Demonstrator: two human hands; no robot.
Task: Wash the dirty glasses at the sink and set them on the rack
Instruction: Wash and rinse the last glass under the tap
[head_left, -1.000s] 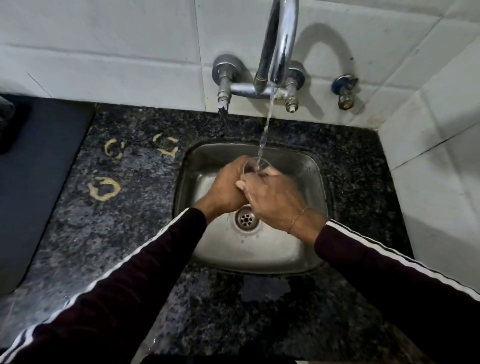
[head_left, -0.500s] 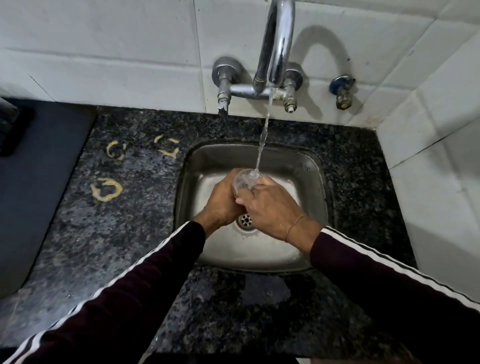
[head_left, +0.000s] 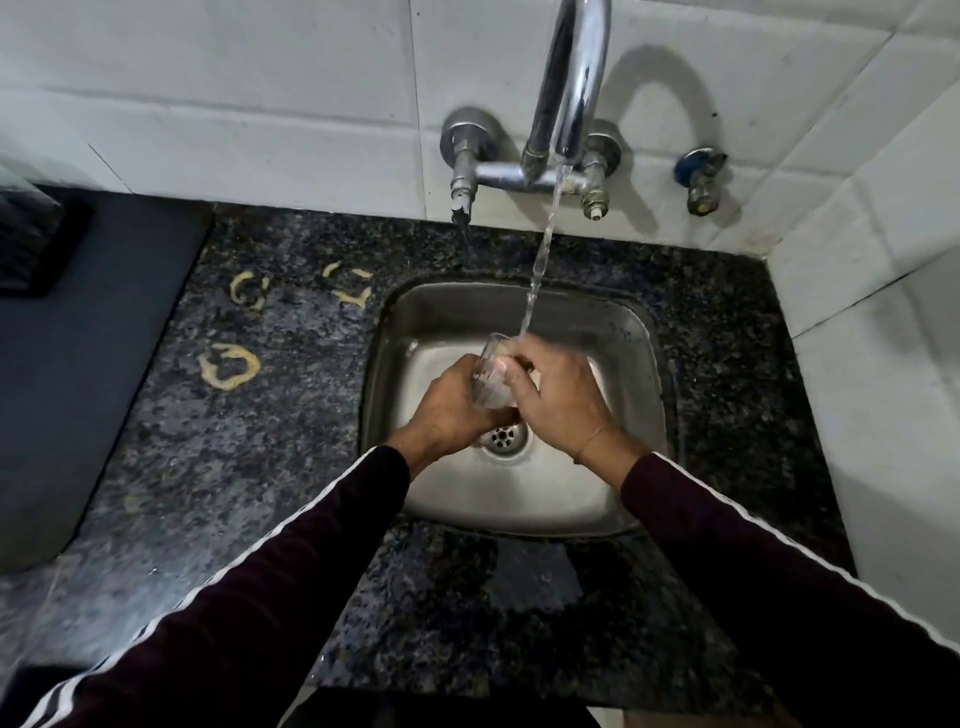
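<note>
A clear drinking glass (head_left: 491, 375) is held over the steel sink (head_left: 631, 364), above the drain (head_left: 503, 435). My left hand (head_left: 451, 408) grips its lower part from the left. My right hand (head_left: 561, 397) wraps round it from the right, fingers over its side and rim. Water from the chrome tap (head_left: 571, 93) falls in a thin stream onto the glass rim and my right fingers. Much of the glass is hidden between the two hands.
Dark speckled granite counter (head_left: 270, 467) surrounds the sink, with yellowish ring stains (head_left: 228, 365) on the left. A dark mat (head_left: 67, 364) lies at far left. A small blue-handled valve (head_left: 701, 179) sits on the white tiled wall; a tiled side wall (head_left: 883, 364) rises at right.
Both hands have come lower and closer over the drain with the glass. The glass has tilted so more of its side shows between the hands. Water keeps running.
</note>
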